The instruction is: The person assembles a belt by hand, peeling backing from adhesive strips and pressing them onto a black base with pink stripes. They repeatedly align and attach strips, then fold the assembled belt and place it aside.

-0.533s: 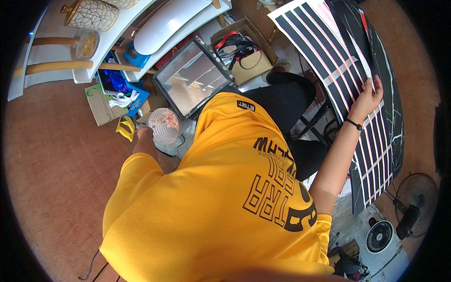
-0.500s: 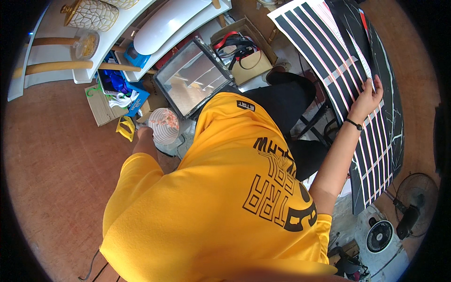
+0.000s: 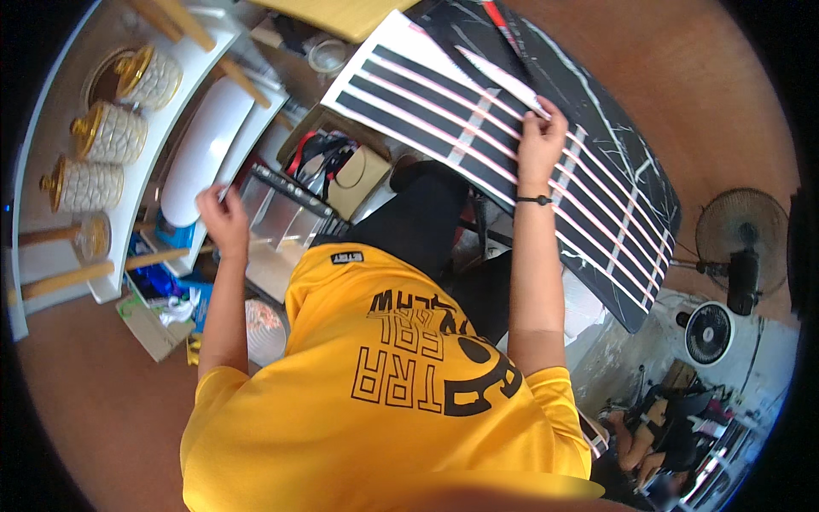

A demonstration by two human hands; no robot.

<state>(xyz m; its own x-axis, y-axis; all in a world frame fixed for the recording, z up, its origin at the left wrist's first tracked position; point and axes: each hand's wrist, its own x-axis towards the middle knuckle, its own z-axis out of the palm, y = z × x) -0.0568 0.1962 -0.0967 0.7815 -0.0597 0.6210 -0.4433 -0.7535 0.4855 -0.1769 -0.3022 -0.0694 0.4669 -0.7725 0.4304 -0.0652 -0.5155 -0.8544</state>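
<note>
My right hand (image 3: 543, 145), with a black band at the wrist, pinches the near end of a narrow white strip (image 3: 501, 75). The strip slants away over a sheet of black strips with pinkish-white edges (image 3: 426, 107). Bands of grey tape (image 3: 472, 128) cross the sheet, which lies on a black marble-patterned table (image 3: 597, 119). Raised at the left near the white shelf, my left hand (image 3: 223, 224) has its fingers pressed together. A small pale bit shows at their tips, too small to name.
Patterned jars with gold lids (image 3: 111, 132) stand on the white shelf (image 3: 136, 200) at left. A striped bin (image 3: 264, 331) and an open cardboard box (image 3: 367, 179) are below. Fans (image 3: 710, 333) stand at right; another person (image 3: 648, 435) is at lower right.
My left hand has risen from beside the striped bin to shelf height. The view has swung right, so the table sits further left. My right hand still pinches the white strip.
</note>
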